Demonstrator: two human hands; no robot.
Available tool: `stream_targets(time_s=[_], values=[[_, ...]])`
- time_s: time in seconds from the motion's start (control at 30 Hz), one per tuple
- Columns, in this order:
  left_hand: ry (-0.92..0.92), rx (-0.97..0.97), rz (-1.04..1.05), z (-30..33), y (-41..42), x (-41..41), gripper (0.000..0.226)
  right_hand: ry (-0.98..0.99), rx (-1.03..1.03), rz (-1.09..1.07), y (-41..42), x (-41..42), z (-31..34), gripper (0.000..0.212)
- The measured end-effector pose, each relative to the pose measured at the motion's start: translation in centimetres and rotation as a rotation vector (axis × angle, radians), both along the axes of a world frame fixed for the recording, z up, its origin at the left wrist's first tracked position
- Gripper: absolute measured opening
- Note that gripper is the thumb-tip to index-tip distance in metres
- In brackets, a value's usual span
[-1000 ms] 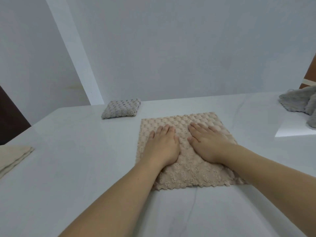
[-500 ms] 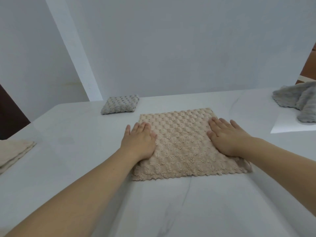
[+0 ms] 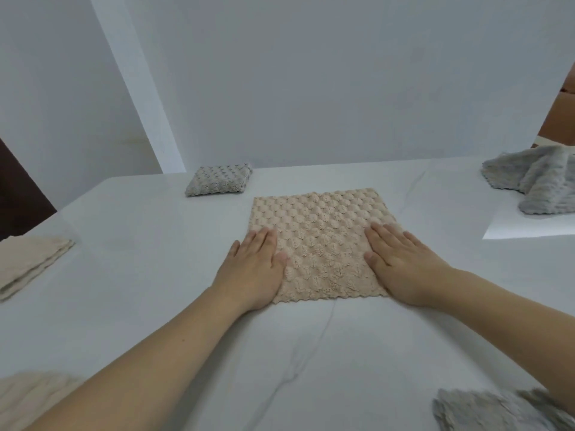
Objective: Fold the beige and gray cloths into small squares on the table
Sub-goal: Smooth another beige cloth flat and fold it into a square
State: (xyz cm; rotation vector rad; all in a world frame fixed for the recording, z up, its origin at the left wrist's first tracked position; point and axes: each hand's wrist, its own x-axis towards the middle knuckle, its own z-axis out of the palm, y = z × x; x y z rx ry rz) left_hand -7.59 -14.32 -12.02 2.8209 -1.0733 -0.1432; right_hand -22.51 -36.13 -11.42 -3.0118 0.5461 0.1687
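1. Since a sec ago your hands have slid outward from the cloth's middle to its two side edges, w/ both drawn back toward the near edge; the smoothing stroke looks finished.
2. Left hand (image 3: 253, 269) lies flat, fingers straight & together, palm half on the beige cloth (image 3: 320, 241) at its left edge, half on the tabletop (image 3: 149, 262). Nothing gripped.
3. Right hand (image 3: 401, 262) mirrors it on the cloth's right edge: flat, fingers straight, pressing not pinching. Hands are well apart, the cloth's width between them.
4. Why so: pressing both sides prob. pins the plush fabric flat & squares it before the next fold.
5. Beige cloth sits mid-tabletop, flat, bubble texture up, scalloped hem toward you. It reads as still large, so more folds are likely needed.
6. Folded gray square (image 3: 219, 180) rests near the far edge, left of the beige cloth & apart from it; prob. one done piece parked out of the way.
7. Rumpled gray cloth (image 3: 535, 181) sits at the far right edge, unfolded. Another gray cloth (image 3: 485, 409) shows at the near right corner, partly cut off.
8. Cream folded cloth (image 3: 31, 262) lies at the left edge; more beige fabric (image 3: 34, 390) blurs at the near left corner, can't tell its state.
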Motion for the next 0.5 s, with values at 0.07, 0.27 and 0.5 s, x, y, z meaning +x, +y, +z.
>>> stream_targets(time_s=[0.07, 0.27, 0.5], values=[[0.021, 0.027, 0.012, 0.4, 1.0, 0.1, 0.059, 0.087, 0.014, -0.011, -0.8, -0.3, 0.4, 0.062], [-0.028, -0.074, 0.005, 3.2, -1.2, 3.2, 0.057, -0.029, 0.048, 0.052, -1.6, 4.6, 3.1, 0.059], [0.018, -0.162, -0.159, 3.1, -10.0, 6.9, 0.055, -0.108, 0.056, 0.071, -2.4, 12.8, 2.1, 0.055]])
